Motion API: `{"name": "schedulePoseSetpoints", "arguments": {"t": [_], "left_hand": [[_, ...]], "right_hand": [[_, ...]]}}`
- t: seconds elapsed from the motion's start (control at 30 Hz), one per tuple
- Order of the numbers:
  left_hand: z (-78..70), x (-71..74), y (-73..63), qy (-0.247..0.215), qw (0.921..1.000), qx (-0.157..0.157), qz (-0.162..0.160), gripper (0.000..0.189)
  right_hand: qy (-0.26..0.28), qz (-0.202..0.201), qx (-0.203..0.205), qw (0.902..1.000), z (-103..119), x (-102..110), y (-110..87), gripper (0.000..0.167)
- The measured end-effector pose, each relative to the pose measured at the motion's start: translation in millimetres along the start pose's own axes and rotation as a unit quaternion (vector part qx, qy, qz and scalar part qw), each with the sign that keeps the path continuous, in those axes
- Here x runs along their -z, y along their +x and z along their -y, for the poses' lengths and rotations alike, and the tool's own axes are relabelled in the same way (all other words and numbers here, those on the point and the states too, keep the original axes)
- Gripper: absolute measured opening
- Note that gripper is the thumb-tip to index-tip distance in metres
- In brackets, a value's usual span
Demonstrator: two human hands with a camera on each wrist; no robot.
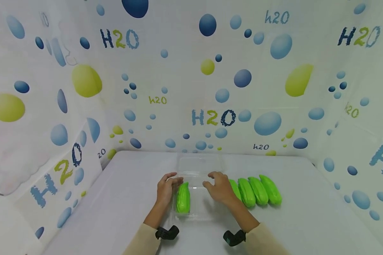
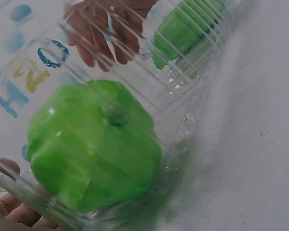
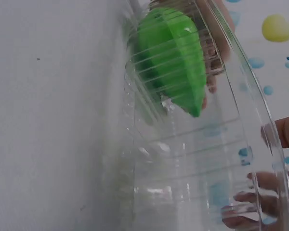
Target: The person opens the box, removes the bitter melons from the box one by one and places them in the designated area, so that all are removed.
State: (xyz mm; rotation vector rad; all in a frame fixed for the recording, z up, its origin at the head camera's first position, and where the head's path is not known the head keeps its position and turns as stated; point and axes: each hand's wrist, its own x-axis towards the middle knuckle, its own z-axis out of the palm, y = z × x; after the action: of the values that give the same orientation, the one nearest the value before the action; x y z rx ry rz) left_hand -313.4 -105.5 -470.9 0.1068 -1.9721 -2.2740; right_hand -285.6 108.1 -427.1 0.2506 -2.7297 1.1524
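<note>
A clear plastic clamshell box (image 1: 200, 201) lies open before me, its lid folded back. Inside, along its left side, lies one green ribbed, gourd-like piece (image 1: 183, 199), its tapered tip pointing away from me. My left hand (image 1: 167, 187) is at the box's left side, thumb and fingers loosely bent near the tip of the piece. Over the right part of the box is my right hand (image 1: 221, 187), thumb and forefinger apart with nothing between them. Seen through the clear wall in the right wrist view, the right fingers (image 3: 250, 204) are spread beside the rim.
Several similar green pieces (image 1: 258, 191) lie side by side on the white table (image 1: 127, 198), right of the box. The nearest is partly hidden by the right hand. The clear lid (image 1: 199, 163) extends toward the back edge, where a patterned curtain (image 1: 175, 71) hangs.
</note>
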Motion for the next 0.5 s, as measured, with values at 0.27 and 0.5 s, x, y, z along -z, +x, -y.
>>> {"name": "schedulePoseSetpoints", "arguments": {"t": [0.27,0.5], "left_hand": [[2.2,0.3,-0.4,0.005,1.0,-0.002,0.0,0.038],[2.7,1.2,0.4,0.006,0.9999,-0.009,0.002,0.039]], "right_hand": [[0.027,0.053,-0.006,0.9982,8,-16,-1.4,0.047],[0.024,0.112,-0.024,0.9932,15,-32,1.0,0.052]]}}
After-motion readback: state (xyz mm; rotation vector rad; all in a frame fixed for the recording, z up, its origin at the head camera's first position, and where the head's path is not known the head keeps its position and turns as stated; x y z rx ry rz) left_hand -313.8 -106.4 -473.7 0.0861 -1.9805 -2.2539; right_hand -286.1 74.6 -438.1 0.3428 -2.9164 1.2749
